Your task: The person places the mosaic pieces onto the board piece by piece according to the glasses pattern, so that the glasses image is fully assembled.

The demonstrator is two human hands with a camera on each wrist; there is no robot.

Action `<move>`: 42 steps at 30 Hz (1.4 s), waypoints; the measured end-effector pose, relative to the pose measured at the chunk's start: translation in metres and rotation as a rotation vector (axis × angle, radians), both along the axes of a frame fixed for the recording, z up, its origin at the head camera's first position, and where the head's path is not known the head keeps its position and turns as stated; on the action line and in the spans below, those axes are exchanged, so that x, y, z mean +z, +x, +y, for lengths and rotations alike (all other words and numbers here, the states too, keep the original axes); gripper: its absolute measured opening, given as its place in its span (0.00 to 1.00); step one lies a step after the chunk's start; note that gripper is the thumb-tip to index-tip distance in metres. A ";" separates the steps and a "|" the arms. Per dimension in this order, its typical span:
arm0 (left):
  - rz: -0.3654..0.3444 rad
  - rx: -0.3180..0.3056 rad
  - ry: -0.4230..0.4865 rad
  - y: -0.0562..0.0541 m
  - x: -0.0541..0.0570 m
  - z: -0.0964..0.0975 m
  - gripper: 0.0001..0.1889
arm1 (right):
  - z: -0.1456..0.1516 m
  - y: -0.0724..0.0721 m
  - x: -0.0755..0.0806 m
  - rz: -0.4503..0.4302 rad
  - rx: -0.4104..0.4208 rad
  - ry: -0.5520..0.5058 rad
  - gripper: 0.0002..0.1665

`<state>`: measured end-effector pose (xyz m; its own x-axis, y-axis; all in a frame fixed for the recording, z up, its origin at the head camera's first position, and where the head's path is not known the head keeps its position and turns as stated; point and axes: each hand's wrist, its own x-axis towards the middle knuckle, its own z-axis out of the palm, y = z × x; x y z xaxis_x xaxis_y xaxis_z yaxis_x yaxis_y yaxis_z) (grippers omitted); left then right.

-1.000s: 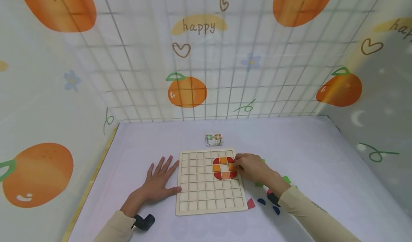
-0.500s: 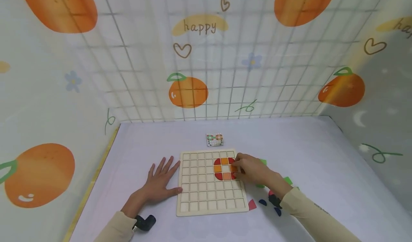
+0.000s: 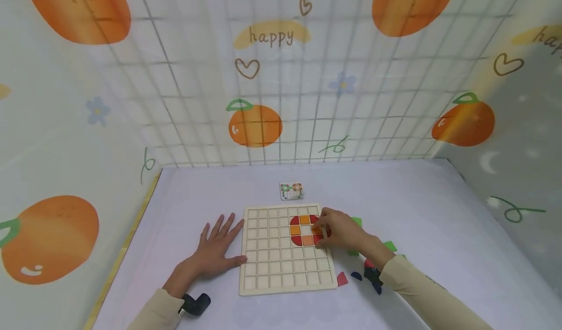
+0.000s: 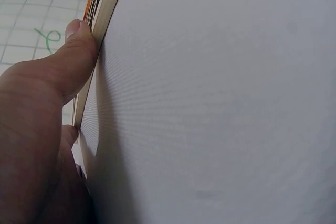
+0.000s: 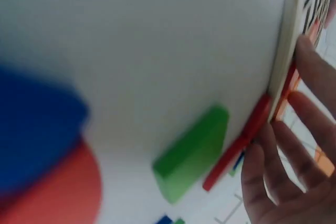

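A pale wooden grid board (image 3: 274,266) lies flat on the table. In its upper right cells, red quarter-round pieces (image 3: 295,240) and orange square pieces (image 3: 304,219) form a ring. My left hand (image 3: 215,252) is spread flat, with thumb and index fingertip at the board's left edge; the left wrist view shows the thumb (image 4: 81,51) against that edge. Over the ring's right side is my right hand (image 3: 344,228), thumb and index finger apart, their tips touching pieces. The right wrist view shows its fingers (image 5: 315,114) at the board's edge, over red and orange pieces.
Behind the board lies a small pattern card (image 3: 291,190). To its right are green pieces (image 3: 390,245), a pinkish-red piece (image 3: 342,278) and dark blue half-round pieces (image 3: 356,275). A gridded, orange-printed curtain (image 3: 184,100) encloses the table.
My right hand's thumb and index finger have spread apart and shifted slightly left over the ring's right side. My left hand stays at the board's left edge.
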<state>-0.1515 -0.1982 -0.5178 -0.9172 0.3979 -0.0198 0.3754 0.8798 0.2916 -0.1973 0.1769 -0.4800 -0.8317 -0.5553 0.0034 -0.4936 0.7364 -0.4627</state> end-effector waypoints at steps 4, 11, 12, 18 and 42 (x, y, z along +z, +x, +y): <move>0.019 0.001 0.001 -0.001 0.001 0.000 0.52 | -0.003 0.004 -0.001 0.000 -0.062 -0.054 0.18; 0.005 0.002 0.004 -0.001 -0.001 0.000 0.52 | 0.003 0.014 -0.004 0.133 -0.007 0.068 0.16; 0.003 0.003 0.002 -0.002 -0.002 0.000 0.53 | 0.006 0.015 -0.003 0.156 -0.001 0.086 0.16; -0.001 0.005 -0.004 -0.001 -0.003 0.000 0.53 | 0.027 0.029 0.008 0.183 -0.050 0.127 0.14; 0.030 -0.007 0.028 0.001 -0.001 0.001 0.52 | 0.064 0.041 0.002 -0.101 -0.148 0.041 0.21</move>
<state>-0.1502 -0.1972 -0.5190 -0.9146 0.4040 0.0193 0.3902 0.8688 0.3048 -0.1558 0.2411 -0.4778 -0.8992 -0.4249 -0.1043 -0.3312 0.8168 -0.4724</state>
